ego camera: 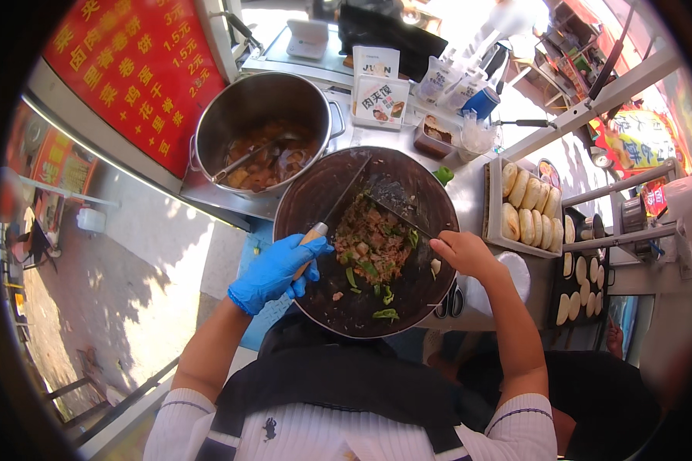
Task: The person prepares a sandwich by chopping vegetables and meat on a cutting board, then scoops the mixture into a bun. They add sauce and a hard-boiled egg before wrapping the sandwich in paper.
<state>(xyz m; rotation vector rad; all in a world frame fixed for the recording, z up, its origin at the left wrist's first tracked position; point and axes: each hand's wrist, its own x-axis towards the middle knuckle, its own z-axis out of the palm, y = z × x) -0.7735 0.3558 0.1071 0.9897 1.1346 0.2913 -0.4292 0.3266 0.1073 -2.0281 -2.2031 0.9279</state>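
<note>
My left hand [277, 268], in a blue disposable glove, grips the wooden handle [311, 236] of a cleaver-like knife, its dark blade slanting up over a large round chopping board [305, 201]. Bare, my right hand [464, 252] is at the board's right side, closed on the end of a second dark blade [398, 214]; its handle cannot be made out. The blades come close together at the top of a pile of chopped meat and green pepper [375, 248]. Loose green pepper strips [385, 314] lie near the board's front edge.
A deep steel pot [205, 138] with stew and a ladle stands behind left. At right are a tray [493, 230] of flatbreads, a griddle [568, 288] with more breads, and black-handled scissors [452, 302] by the board. Another person's dark-clothed legs [605, 397] are close at lower right.
</note>
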